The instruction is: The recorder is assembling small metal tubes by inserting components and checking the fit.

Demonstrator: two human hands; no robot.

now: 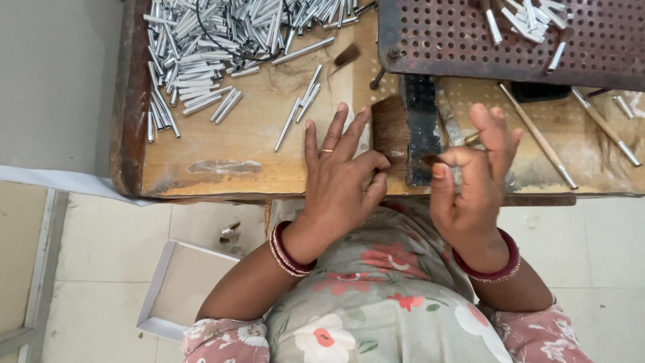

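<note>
The person's flowered garment (pixel 390 296) lay nearest the camera, at 6 o'clock, with a white shallow tray (pixel 176 286) on the tiled floor at 7 o'clock. Above it both hands worked at the near edge of the wooden bench (pixel 228 151). The left hand (pixel 339 178) rested on the bench with fingers spread, its thumb and forefinger touching the edge of a flat bundle of brown bristles (pixel 390 131) that lay against a black block (pixel 422 128). The right hand (pixel 474 181), at about 3 o'clock from the left, was raised off the bench, thumb and forefinger pinched together on a small dark tuft of bristles (pixel 430 160). A heap of short silver metal tubes (pixel 215 40) covered the bench at 11 o'clock. A rusty perforated plate (pixel 457 44) sat at 1 o'clock, and long-handled brushes (pixel 537 134) lay beneath it at 2 o'clock.
</note>
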